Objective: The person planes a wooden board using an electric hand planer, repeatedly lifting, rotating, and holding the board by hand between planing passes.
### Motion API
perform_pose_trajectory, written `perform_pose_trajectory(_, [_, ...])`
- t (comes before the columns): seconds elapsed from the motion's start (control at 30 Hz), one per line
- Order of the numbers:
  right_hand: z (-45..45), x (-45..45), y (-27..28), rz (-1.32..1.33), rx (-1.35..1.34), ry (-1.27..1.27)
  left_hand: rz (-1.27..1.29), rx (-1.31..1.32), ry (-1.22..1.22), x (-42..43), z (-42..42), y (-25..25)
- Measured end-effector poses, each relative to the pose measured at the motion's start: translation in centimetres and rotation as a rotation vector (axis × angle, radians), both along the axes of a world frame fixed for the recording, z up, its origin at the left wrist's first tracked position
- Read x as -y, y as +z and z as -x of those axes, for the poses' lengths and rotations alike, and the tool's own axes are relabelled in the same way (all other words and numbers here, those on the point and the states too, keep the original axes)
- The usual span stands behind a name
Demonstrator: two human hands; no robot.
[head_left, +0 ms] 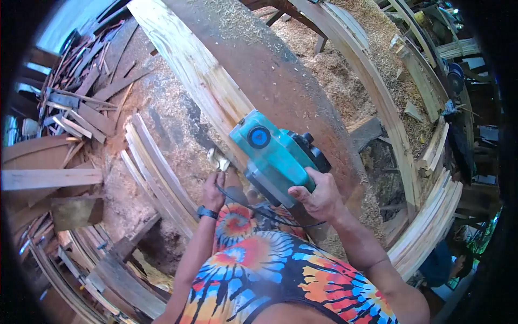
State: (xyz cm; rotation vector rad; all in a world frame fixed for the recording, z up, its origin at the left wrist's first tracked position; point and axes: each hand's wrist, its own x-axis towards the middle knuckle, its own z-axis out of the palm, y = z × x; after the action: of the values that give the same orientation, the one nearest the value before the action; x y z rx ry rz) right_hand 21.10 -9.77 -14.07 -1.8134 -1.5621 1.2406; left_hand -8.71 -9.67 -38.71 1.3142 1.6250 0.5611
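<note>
A teal power planer (278, 162) with a round blue hub rests on the near end of a long pale plank (202, 70). My right hand (322, 194) is wrapped round the planer's rear handle. My left hand (214, 190), with a dark watch at the wrist, is closed at the plank's left side, by the planer's black cord (243, 204). Its fingers are partly hidden, and what they grip is too small to make out. Just beyond them is a small pale curled piece (218, 160).
Curved boards (156, 167) lie on the left, and a long curved beam (377, 92) runs along the right. Stacked planks (429, 227) stand at the lower right. Scrap wood (81, 116) is heaped at the far left. Shavings (237, 27) cover much of the ground.
</note>
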Motion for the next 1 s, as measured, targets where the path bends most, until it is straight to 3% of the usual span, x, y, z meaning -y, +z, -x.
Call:
perform_pose_trajectory(0.13, [1.3,-2.8,-0.1,-0.053,-0.007,-0.019,-0.144,0.070,0.065,-0.9,0.2,-1.8])
perform_pose_trajectory(0.27, [2.5,-5.3,-0.3,-0.051,-0.005,-0.039,-0.051,0.118,0.037,-2.8,0.2,0.0])
perform_pose_trajectory(0.37, [3.5,-7.2,-0.6,-0.062,0.020,-0.054,-0.127,0.236,0.017,-3.5,0.6,-2.5])
perform_pose_trajectory(0.7, [6.5,-14.5,-0.7,-0.109,0.013,-0.061,-0.036,0.389,-0.032,-7.8,-2.1,2.8])
perform_pose_trajectory(0.8, [7.6,-17.0,-0.4,-0.092,0.034,-0.062,-0.149,0.585,-0.002,-9.3,-2.6,3.1])
perform_pose_trajectory(1.0, [9.4,-22.1,-0.6,-0.077,0.059,-0.007,-0.120,0.521,0.027,-11.6,-1.7,4.4])
